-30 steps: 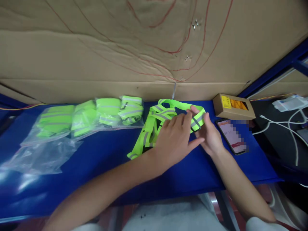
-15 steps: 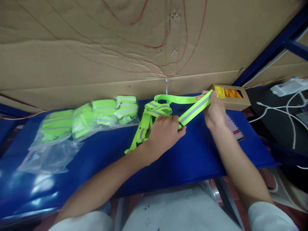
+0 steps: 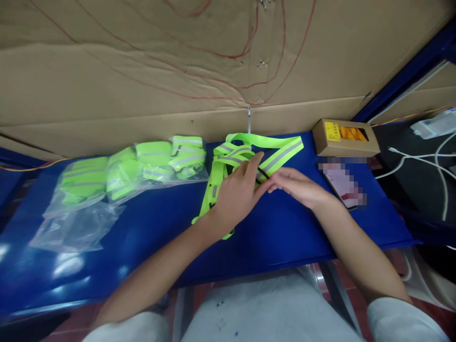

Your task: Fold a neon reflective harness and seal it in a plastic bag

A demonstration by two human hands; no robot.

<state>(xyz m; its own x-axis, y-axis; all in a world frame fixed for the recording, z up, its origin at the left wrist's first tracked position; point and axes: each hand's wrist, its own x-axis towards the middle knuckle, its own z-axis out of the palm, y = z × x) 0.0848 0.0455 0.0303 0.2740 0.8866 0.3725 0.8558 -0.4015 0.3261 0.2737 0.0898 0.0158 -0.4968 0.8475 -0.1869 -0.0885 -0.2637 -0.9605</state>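
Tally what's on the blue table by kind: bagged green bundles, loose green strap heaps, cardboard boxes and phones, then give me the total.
Bagged green bundles: 4
Loose green strap heap: 1
Cardboard box: 1
Phone: 1
Total: 7

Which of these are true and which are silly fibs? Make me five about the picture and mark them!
1. The left hand is at the strap. True.
2. The strap is red all over. False: it is bright green with grey stripes.
3. The phone lies on the blue table. True.
4. The phone is inside the box. False: it lies in front of it.
5. The bags are left of the strap. True.
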